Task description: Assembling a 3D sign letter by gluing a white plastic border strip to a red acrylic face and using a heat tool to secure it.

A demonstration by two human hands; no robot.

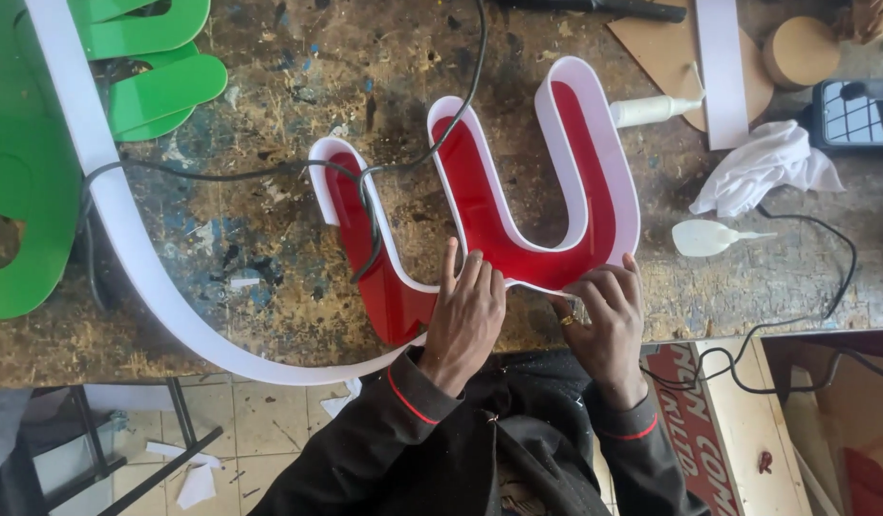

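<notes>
both hands, left hand [468,311] and right hand [604,311], press the white strip [126,229] flat-fingered against the red letter [518,215], its far curves edged, near-left end seemingly unfinished

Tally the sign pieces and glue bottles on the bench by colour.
Red letter piece, under the left hand and right hand: 1
Green pieces: 3
White strips: 2
White bottles: 2
Total: 8

green shapes [40,172], white cloth [766,167], black cable [805,287]
</notes>
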